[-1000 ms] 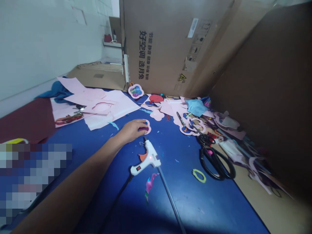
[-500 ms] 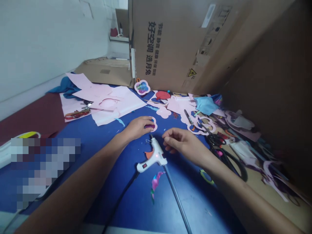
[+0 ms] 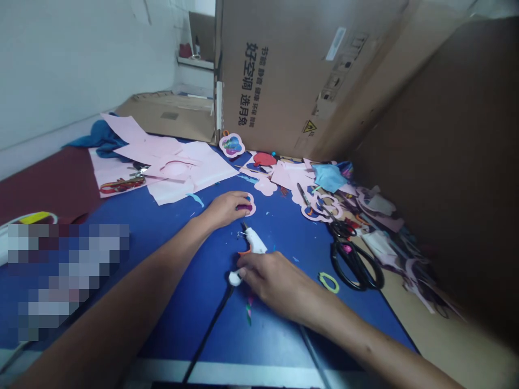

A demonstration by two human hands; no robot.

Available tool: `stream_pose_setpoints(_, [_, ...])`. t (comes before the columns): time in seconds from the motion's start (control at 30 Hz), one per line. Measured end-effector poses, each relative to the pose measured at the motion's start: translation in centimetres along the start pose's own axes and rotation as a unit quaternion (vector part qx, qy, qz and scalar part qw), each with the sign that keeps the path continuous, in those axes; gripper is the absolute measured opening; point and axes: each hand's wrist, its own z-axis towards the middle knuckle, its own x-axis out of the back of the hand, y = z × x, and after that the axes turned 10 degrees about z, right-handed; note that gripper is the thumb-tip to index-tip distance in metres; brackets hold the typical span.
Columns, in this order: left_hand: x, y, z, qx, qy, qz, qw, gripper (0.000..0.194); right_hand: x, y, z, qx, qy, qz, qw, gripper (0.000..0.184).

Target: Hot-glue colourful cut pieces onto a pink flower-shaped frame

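Well, two scissors (image 3: 358, 265) and one yellow ring (image 3: 323, 281) lie right of centre; your right hand (image 3: 271, 274) hides most of the single gun (image 3: 255, 241), mid-frame. Half a second ago that hand was off it; now its fingers wrap it. Your left hand (image 3: 225, 210) holds one flower (image 3: 253, 206) in narrowed fingers, just above the nozzle (image 3: 245, 226); a second flower (image 3: 232, 145) stands by the box (image 3: 292, 81), upper centre.
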Motion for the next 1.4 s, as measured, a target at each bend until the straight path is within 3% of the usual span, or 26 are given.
stream_pose_setpoints(0.13, [-0.1, -0.1, 0.1, -0.006, 0.001, 0.001, 1.0, 0.029, -0.3, -0.3, -1.0, -0.046, 0.019, -0.04, 0.998, 0.025])
stream_pose_setpoints(0.27, [0.0, -0.1, 0.2, -0.004, -0.004, 0.003, 1.0, 0.029, -1.1, -0.1, -2.2, -0.064, 0.077, -0.09, 0.991, 0.025])
stream_pose_setpoints(0.47, [-0.2, -0.1, 0.3, 0.006, -0.011, 0.016, 1.0, 0.031, -2.6, 2.1, -4.0, -0.035, 0.194, -0.145, 0.97, 0.035])
stream_pose_setpoints(0.63, [-0.4, -0.2, 0.3, 0.006, -0.011, 0.019, 1.0, 0.032, -2.8, 3.5, -5.7, -0.01, 0.285, -0.047, 0.957, 0.041])
stream_pose_setpoints(0.77, [-0.4, -0.3, 0.3, 0.004, -0.011, 0.023, 1.0, 0.031, -3.1, 4.5, -6.5, -0.056, 0.338, 0.054, 0.938, 0.037])
stream_pose_setpoints(0.97, [-0.3, -0.4, 0.2, -0.002, -0.009, 0.02, 1.0, 0.03, -2.7, 6.3, -5.8, -0.083, 0.349, 0.22, 0.907, 0.039])
stream_pose_setpoints(1.27, [-0.2, -0.5, 0.1, -0.006, -0.013, 0.012, 1.0, 0.03, -0.2, 6.4, -3.9, -0.061, 0.382, 0.289, 0.876, 0.04])
stream_pose_setpoints(1.4, [-0.2, -0.5, 0.1, -0.006, -0.011, 0.011, 1.0, 0.03, -0.3, 6.6, -3.6, -0.056, 0.356, 0.331, 0.872, 0.045])
